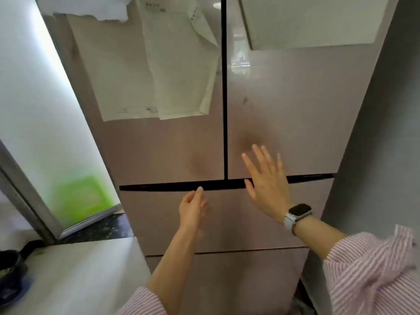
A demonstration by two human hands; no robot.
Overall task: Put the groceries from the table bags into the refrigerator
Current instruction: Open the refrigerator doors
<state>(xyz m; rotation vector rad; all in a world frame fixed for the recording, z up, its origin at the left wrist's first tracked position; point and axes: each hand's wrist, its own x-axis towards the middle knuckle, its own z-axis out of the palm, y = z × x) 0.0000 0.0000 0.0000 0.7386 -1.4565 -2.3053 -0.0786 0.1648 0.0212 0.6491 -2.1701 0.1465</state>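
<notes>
Right grip: the right hand (267, 178) is spread flat, fingers straight and apart, holding nothing; it lies over the horizontal seam (159, 185) of the refrigerator (284, 110), just right of the vertical seam (225, 87). Whether the palm touches the door I cannot tell.
Left grip: the left hand (193, 206) is relaxed, fingers loosely extended, empty; its fingertip reaches the horizontal seam, left of the vertical seam.
Wrist: a dark-faced watch (298, 211) on a pale strap, striped sleeves behind both arms.
Refrigerator: all doors shut; two upper doors meet at the vertical seam, drawers below the horizontal seam.
Groceries and bags: none in view.
Handling: the doors look glossy, stiff and handle-free, so flat palms will likely slip; the dark gap at the horizontal seam looks like the best place to hook the fingers under an upper door's lower edge. A large door probably resists at the seal, then swings freely.
Left of refrigerator: a white worktop (86, 269), a dark object (11, 262) at its far edge, a window pane above.
</notes>
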